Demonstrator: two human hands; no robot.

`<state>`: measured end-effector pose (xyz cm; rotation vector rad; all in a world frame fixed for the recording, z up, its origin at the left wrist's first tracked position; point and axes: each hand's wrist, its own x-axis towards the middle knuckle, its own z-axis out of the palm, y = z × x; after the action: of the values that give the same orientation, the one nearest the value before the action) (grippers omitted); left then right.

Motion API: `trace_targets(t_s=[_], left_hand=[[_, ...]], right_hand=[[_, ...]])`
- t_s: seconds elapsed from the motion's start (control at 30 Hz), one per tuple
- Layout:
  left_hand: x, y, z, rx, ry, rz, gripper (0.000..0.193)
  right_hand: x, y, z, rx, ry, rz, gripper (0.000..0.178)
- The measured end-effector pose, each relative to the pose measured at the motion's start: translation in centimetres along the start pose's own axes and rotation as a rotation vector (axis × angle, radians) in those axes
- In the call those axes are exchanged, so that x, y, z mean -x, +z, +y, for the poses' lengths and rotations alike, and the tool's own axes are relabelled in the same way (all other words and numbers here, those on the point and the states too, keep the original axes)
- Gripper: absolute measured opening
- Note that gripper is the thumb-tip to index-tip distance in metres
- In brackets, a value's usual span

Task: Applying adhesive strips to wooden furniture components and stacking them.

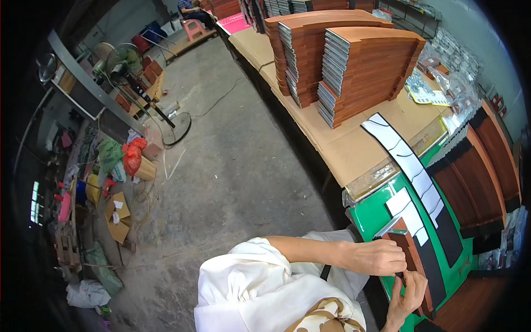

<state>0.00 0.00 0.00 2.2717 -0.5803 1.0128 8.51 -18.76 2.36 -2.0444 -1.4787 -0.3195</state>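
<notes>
Two white-backed black strips [406,157] lie on the green desk [365,218], beside one brown wood-grain panel [411,253] at the near edge. Beyond rise at least two tall stacks [376,72] of curved brown pieces. The left hand [376,258] and right hand [410,290] meet over the panel, partly hiding it — fingers bent, what they grasp impossible to tell.

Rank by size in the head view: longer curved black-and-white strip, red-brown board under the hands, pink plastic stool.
Curved black-and-white strip
Red-brown board, partly hidden
Pink plastic stool, farthest away
</notes>
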Motion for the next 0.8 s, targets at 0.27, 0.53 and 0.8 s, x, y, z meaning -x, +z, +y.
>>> trace_targets(t_s=[0.27, 0.53, 0.8], left_hand=[[1.2, -1.2, -0.4, 0.204, -0.073, -0.024, 0.034], [2.0, -1.2, -3.2, 0.298, -0.585, 0.084, 0.031], [0.9, 1.0, -6.2, 0.364, -0.603, -0.02, 0.036]], right_hand=[[-0.2, 0.7, -2.2, -0.067, 0.068, 0.104, 0.029], [-1.7, 0.7, 0.3, -0.162, 0.39, 0.224, 0.028], [-3.9, 3.9, 1.4, -0.198, 0.362, 0.185, 0.027]])
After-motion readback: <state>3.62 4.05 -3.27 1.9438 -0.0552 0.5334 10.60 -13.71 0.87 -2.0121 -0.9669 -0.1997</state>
